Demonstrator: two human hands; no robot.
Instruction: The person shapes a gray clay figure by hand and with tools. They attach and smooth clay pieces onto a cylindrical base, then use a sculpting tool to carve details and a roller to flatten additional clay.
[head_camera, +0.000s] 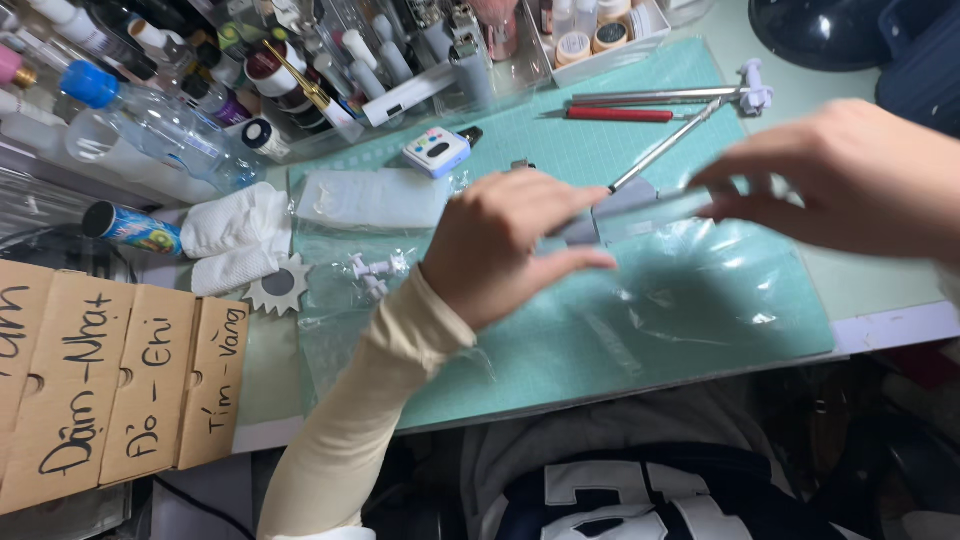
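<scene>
My left hand (505, 245), in a cream sleeve, is closed around one end of a flat grey piece (620, 208) held above the green cutting mat (560, 340). From the right, my right hand (850, 175) pinches the other end of the same grey piece with its fingertips; it is blurred by motion. A crumpled clear plastic bag (700, 280) lies on the mat under both hands. Small pale plastic parts (372, 270) sit in clear plastic just left of my left wrist.
Thin metal tools and a red-handled one (620, 114) lie at the mat's far edge. A small white device (437, 152), a clear bottle (150, 125), a clear organiser of bottles (330, 60), a white cloth (235, 235) and cardboard flaps (110, 385) crowd the left.
</scene>
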